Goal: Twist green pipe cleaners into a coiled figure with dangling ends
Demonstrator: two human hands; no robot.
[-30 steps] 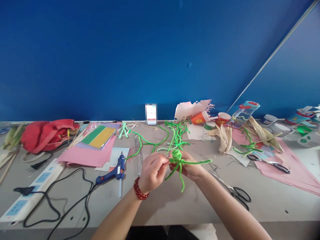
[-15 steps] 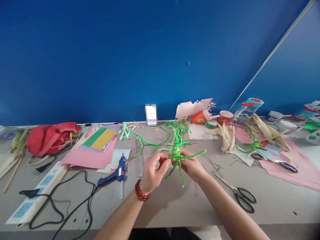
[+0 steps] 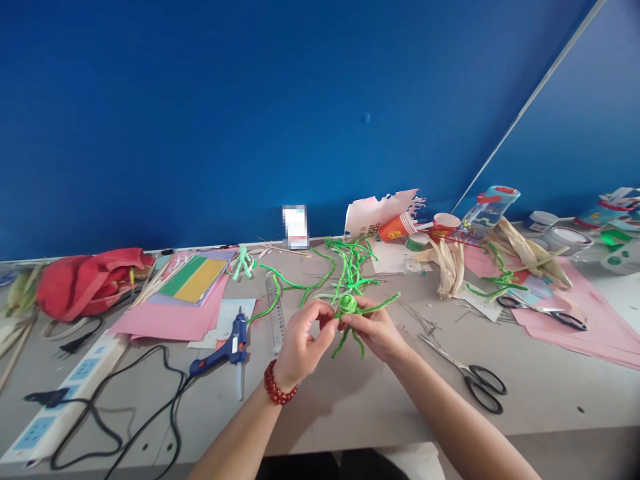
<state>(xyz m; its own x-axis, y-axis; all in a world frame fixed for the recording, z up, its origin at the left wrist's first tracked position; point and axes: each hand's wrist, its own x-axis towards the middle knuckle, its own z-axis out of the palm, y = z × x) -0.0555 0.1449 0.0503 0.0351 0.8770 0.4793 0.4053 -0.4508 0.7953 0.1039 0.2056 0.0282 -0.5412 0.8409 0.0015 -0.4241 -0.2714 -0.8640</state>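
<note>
Between my two hands is a bright green figure (image 3: pixel 347 305) of fuzzy pipe cleaner, with a coiled round top and several thin limbs sticking out. My left hand (image 3: pixel 307 337) pinches its left side; a red bead bracelet circles that wrist. My right hand (image 3: pixel 380 330) grips it from the right, thumb across the front just below the coil. One limb points up to the right, and two hang below the fingers. Just behind the hands lies a tangle of green pipe cleaners (image 3: pixel 353 263) on the table.
A blue hot glue gun (image 3: pixel 225 353) and a clear ruler (image 3: pixel 275 313) lie left of my hands, beside a power strip (image 3: pixel 65 400) with black cords. Black-handled scissors (image 3: pixel 470 377) rest on the right. Colored paper (image 3: pixel 170 313), paper cups (image 3: pixel 397 227) and dried husks (image 3: pixel 447 267) line the back.
The figure has tipped so its coiled top faces me more, and my right thumb now shows across its front. The whole view has shifted slightly.
</note>
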